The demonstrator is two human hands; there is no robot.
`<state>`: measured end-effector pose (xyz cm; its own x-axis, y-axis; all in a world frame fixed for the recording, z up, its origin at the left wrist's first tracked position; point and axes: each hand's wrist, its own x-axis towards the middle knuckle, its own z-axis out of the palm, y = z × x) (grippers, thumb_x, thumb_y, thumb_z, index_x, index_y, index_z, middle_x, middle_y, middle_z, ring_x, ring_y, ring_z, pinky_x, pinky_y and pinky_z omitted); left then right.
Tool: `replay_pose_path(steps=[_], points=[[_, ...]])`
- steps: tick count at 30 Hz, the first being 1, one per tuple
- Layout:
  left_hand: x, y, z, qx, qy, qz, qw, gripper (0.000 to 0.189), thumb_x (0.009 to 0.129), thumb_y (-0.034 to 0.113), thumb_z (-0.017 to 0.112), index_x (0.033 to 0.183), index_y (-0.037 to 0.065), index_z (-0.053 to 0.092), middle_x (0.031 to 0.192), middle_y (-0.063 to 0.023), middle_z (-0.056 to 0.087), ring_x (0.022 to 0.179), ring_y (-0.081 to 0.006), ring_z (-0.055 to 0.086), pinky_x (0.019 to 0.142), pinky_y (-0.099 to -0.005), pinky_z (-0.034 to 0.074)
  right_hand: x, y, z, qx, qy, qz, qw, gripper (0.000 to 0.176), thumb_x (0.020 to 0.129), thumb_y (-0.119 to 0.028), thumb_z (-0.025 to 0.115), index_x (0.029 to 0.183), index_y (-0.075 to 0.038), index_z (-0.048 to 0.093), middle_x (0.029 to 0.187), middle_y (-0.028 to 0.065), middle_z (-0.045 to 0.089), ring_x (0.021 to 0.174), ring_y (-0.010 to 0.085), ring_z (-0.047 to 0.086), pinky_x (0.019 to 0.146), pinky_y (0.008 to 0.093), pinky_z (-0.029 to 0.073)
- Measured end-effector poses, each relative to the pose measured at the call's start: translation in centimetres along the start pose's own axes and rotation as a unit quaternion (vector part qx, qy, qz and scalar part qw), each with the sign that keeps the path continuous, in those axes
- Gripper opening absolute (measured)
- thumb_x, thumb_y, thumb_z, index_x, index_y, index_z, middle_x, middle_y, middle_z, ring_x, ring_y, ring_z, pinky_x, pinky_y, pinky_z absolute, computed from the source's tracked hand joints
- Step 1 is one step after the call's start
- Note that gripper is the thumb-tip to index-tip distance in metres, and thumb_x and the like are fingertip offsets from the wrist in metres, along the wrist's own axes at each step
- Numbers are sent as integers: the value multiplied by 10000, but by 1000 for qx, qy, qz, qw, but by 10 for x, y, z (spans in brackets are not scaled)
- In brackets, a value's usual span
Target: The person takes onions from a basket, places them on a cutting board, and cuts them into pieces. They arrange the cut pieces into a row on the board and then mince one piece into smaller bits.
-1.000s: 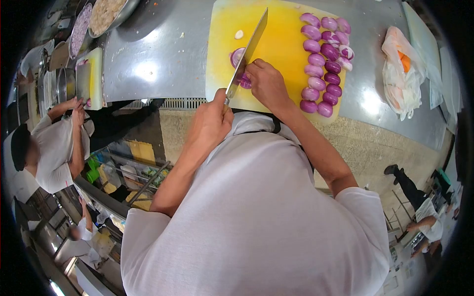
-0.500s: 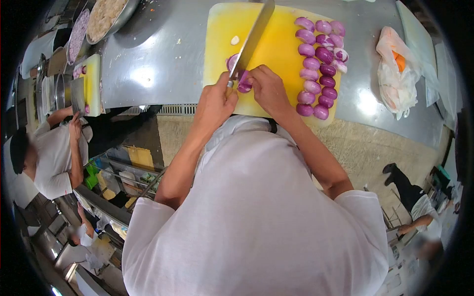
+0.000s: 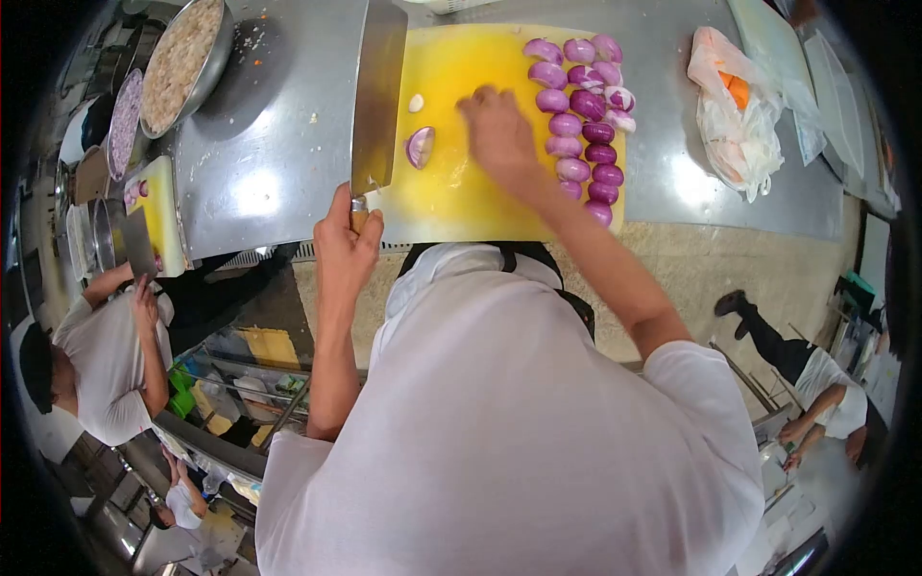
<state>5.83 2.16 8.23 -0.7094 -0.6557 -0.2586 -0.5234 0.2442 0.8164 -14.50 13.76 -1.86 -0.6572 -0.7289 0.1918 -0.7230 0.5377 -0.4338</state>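
My left hand (image 3: 348, 235) is closed round the wooden handle of a cleaver (image 3: 377, 91), its broad blade pointing away from me over the left edge of the yellow cutting board (image 3: 471, 206). A cut piece of red onion (image 3: 420, 147) lies on the board right of the blade, with a small white piece (image 3: 416, 103) beyond it. Over the middle of the board is my right hand (image 3: 499, 130), fingers bent and smeared by motion; I cannot tell whether it holds anything. Close to its right, red onion halves (image 3: 567, 125) stand in columns along the board's right side.
A bowl of pale chopped food (image 3: 187, 62) stands at the far left, beside a bowl of chopped purple pieces (image 3: 125, 125). Right of the board lies a plastic bag (image 3: 735, 115) with something orange inside. At left, a person (image 3: 115, 355) holds a cleaver at another board.
My left hand has drawn the cleaver left, away from the onion. My right hand has left the blade's side and moved further up the board. The view has shifted slightly.
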Motion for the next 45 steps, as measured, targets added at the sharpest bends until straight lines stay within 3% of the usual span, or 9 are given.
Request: replay_pose_path(steps=[5,9,13,16,19,23,30,32,45], points=[[-7,-16,0,-35,-5,-41,999,238,858,21,578,1093,-14,584,632,4,509,555,-45,422,486,-242,358,64,71,-12,-47,81,-92,991,326,755,-28,616,1060,-108,700,1074,122,626,1007,322,577,848,448,487],[-10,-29,0,-39,12,-47,998,238,855,29,574,1088,-19,584,643,-9,516,564,-52,431,496,-250,370,52,22,-13,39,77,-143,986,320,776,-156,684,1089,-93,698,1115,131,631,1012,328,575,880,442,478],[-9,-32,-1,-16,13,-62,998,248,842,32,575,1085,-16,582,648,-29,516,562,-66,430,496,-265,375,6,-41,5,151,-129,-87,976,361,749,-225,726,1075,-75,683,1092,139,625,1007,339,573,896,450,474],[-13,-26,-1,-19,24,-25,999,257,836,38,574,1088,-12,578,634,-43,507,557,-76,426,497,-277,377,-13,-29,5,217,-11,-95,972,330,736,-187,743,1030,-60,661,1076,144,621,999,347,575,892,435,482],[-17,-35,0,-2,-1,3,1000,245,884,50,565,1126,13,572,619,20,504,440,-65,442,398,-243,352,-38,-16,-6,244,9,-64,968,307,720,-123,754,989,-42,630,1066,147,616,995,352,573,895,420,480],[-17,-29,13,27,-14,4,1000,261,863,42,580,1118,-9,562,582,-20,477,485,-91,428,454,-264,360,-56,-30,-4,323,-22,-83,943,305,711,-70,754,982,-29,619,1056,145,613,997,348,571,892,423,477],[-25,15,13,143,-70,17,987,237,832,39,587,1049,-29,521,589,-168,481,492,-253,462,504,-367,392,-54,-40,-1,270,-43,-96,957,205,795,-26,644,999,-25,625,1016,144,602,987,343,567,857,423,485],[-28,21,19,153,-75,-3,985,203,819,-6,539,1015,-40,497,626,-256,552,619,-450,580,578,-498,443,-54,-40,-1,257,-39,-100,961,193,806,-22,625,999,-26,627,1006,140,600,983,343,566,850,420,487],[-2,-5,56,142,-57,86,985,255,835,24,557,1068,-59,495,632,-251,563,612,-449,585,557,-485,441,-56,-36,7,265,7,-99,959,58,817,-28,617,874,-25,614,892,124,595,890,334,570,763,423,492]])
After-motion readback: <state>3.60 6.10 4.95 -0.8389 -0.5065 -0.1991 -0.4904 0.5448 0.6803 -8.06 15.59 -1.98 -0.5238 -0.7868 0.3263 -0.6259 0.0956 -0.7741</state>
